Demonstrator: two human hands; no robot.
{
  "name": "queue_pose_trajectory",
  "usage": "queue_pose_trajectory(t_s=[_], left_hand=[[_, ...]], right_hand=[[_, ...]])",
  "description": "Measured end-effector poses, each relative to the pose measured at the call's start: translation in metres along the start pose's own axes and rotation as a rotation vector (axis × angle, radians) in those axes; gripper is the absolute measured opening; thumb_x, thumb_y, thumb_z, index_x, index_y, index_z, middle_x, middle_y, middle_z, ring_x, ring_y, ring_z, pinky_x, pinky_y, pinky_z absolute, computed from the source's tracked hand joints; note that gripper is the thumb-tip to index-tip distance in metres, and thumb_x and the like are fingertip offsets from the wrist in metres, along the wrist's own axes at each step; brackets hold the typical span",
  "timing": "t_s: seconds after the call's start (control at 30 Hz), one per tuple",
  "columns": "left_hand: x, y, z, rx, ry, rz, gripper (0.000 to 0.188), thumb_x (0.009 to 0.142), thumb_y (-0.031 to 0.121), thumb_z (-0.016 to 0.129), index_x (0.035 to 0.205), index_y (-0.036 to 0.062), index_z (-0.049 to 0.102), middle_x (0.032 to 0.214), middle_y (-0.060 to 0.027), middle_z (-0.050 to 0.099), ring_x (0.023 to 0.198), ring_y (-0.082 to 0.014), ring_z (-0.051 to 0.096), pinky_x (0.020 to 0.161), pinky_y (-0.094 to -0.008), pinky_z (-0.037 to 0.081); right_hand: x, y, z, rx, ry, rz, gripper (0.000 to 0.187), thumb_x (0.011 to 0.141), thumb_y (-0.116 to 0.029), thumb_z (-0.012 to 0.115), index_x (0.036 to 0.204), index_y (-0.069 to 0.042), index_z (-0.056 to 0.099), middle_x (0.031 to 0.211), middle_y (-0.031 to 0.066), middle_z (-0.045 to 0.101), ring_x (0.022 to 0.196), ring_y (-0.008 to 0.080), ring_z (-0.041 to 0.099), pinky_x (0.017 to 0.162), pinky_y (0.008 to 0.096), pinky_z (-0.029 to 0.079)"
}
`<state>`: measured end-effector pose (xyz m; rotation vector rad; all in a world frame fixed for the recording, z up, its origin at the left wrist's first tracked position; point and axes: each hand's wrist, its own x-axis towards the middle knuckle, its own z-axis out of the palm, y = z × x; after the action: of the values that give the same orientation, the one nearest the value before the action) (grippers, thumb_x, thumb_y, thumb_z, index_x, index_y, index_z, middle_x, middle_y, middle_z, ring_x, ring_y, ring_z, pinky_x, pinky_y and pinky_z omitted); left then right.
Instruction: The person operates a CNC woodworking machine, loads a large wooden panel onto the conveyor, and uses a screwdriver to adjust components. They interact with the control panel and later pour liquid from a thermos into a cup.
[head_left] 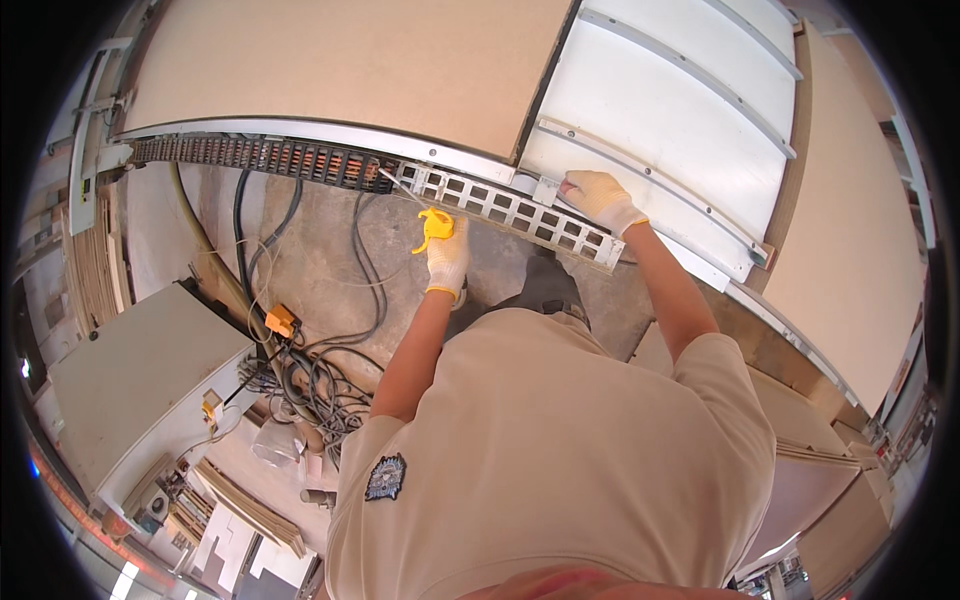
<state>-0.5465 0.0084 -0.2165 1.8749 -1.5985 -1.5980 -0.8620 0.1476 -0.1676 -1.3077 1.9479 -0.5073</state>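
Observation:
In a pale knitted glove with a yellow cuff, my left hand (447, 258) grips a yellow air blow gun (434, 230). The gun's thin nozzle (402, 186) points up and left, its tip close to where the black cable chain (290, 160) meets a pale slotted metal rail (500, 205). My right hand (603, 200), gloved the same way, is at the machine's edge with its fingers curled in beside a small light metal block (546, 190). What those fingertips hold, if anything, is hidden. A thin air hose (345, 284) trails behind the gun.
A large tan board (350, 65) lies on the machine bed, beside a white panel with metal strips (660, 110). On the concrete floor are tangled cables (325, 390) and an orange box (282, 321). A grey-topped cabinet (150, 370) stands left; stacked boards (800, 440) are right.

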Motion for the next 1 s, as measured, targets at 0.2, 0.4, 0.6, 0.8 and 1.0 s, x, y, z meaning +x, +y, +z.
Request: queue_pose_trajectory(t_s=[0.2, 0.4, 0.6, 0.8, 1.0], left_hand=[[0.031, 0.037, 0.036, 0.148, 0.059, 0.022, 0.026, 0.098, 0.034, 0.069, 0.100, 0.0105, 0.059, 0.068, 0.0002, 0.053, 0.049, -0.0142, 0.048, 0.046, -0.0331, 0.040], [0.052, 0.087, 0.067, -0.139, -0.019, -0.176, 0.029, 0.098, 0.034, 0.069, 0.087, 0.0097, 0.056, 0.061, -0.0019, 0.053, 0.043, -0.0156, 0.050, 0.040, -0.0329, 0.038], [0.081, 0.105, 0.095, -0.216, -0.124, -0.325, 0.030, 0.102, 0.036, 0.067, 0.086, 0.0123, 0.058, 0.064, -0.0016, 0.056, 0.042, -0.0139, 0.045, 0.041, -0.0303, 0.038], [0.089, 0.121, 0.109, -0.125, -0.062, -0.359, 0.025, 0.101, 0.034, 0.067, 0.092, 0.0119, 0.059, 0.063, -0.0024, 0.056, 0.041, -0.0141, 0.044, 0.039, -0.0313, 0.038], [0.088, 0.114, 0.109, -0.249, -0.030, -0.381, 0.025, 0.098, 0.032, 0.070, 0.092, 0.0110, 0.057, 0.060, 0.0001, 0.050, 0.041, -0.0139, 0.043, 0.038, -0.0312, 0.035]], right_hand=[[0.038, 0.017, -0.010, 0.078, 0.117, -0.056, 0.033, 0.099, -0.033, 0.053, 0.102, -0.005, 0.069, 0.100, 0.0193, 0.073, 0.096, 0.0402, 0.068, 0.085, 0.0484, 0.053], [0.066, 0.016, 0.002, 0.147, 0.169, -0.189, 0.018, 0.095, -0.025, 0.062, 0.093, -0.007, 0.067, 0.096, 0.0154, 0.071, 0.094, 0.0378, 0.067, 0.083, 0.0491, 0.053], [0.102, 0.033, -0.018, 0.086, 0.393, -0.395, 0.018, 0.093, -0.024, 0.066, 0.088, -0.007, 0.064, 0.088, 0.0129, 0.067, 0.089, 0.0360, 0.064, 0.083, 0.0476, 0.051], [0.174, 0.044, -0.040, -0.102, 0.469, -0.751, 0.022, 0.083, -0.028, 0.075, 0.088, -0.009, 0.064, 0.101, 0.0059, 0.067, 0.101, 0.0275, 0.062, 0.093, 0.0433, 0.048], [0.219, 0.000, -0.008, -0.090, 0.566, -0.777, 0.037, 0.078, -0.030, 0.076, 0.107, -0.008, 0.068, 0.115, 0.0066, 0.069, 0.117, 0.0265, 0.061, 0.106, 0.0459, 0.045]])
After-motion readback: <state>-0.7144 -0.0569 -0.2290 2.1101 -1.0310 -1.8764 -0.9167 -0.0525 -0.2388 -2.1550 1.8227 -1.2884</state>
